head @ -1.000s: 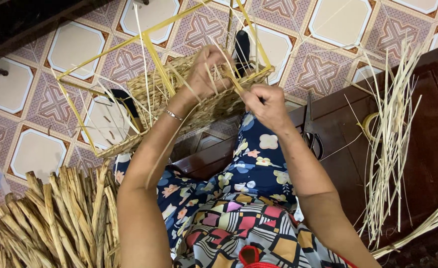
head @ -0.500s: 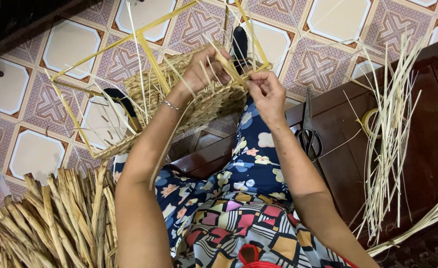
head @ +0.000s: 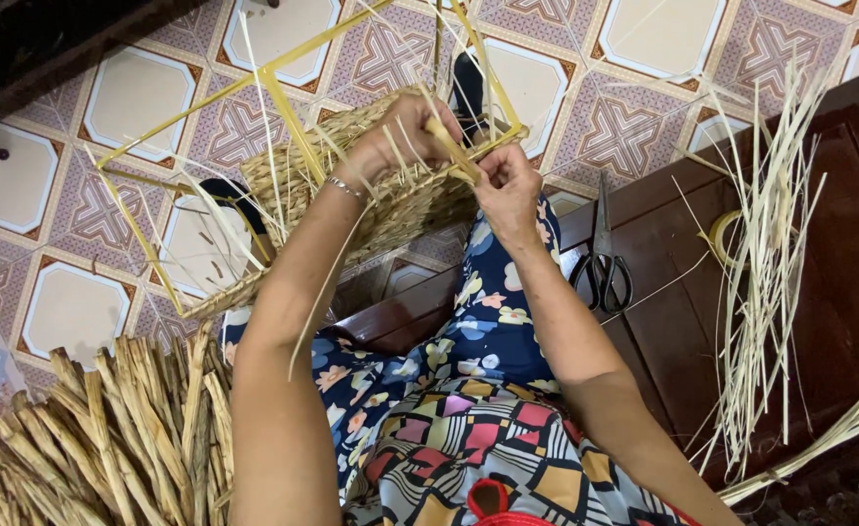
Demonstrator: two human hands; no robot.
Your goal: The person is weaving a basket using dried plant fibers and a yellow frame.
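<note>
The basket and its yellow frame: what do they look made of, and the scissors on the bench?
The basket looks woven from dried plant fibre, straw or sedge by its matt tan twisted strands; both hands, left and right, work it. The yellow frame seems painted metal rod or plastic, thin, straight and glossy; I cannot tell which. The scissors look steel-bladed with dark handles, probably plastic.

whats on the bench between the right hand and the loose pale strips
In the head view, black-handled scissors lie on the dark wooden bench, between the right hand and the strips.
</note>
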